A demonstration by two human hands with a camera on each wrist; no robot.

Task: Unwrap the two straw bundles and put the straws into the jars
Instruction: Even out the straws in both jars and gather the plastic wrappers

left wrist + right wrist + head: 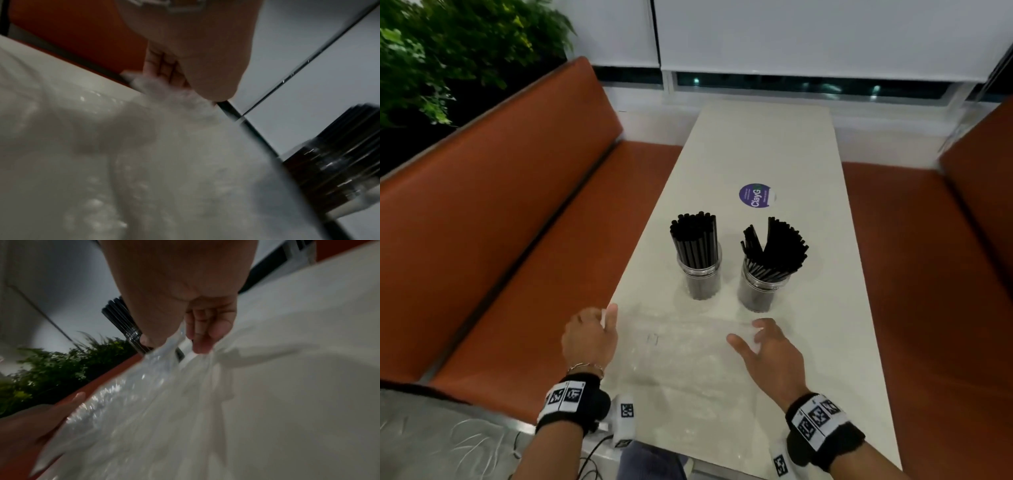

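Both hands point(589, 337) point(770, 356) on clear wrap point(681, 335); beyond, "ClayG" sticker point(755, 195).

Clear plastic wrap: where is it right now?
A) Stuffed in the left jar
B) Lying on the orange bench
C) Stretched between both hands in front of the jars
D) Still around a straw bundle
C: the clear plastic wrap spans from the left hand to the right hand, each pinching an end, in front of the two jars holding black straws.

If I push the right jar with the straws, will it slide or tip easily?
The right jar would probably tip sooner than slide: its black straws stand tall above the rim and fan rightward. On the smooth table, a low push likely slides it.
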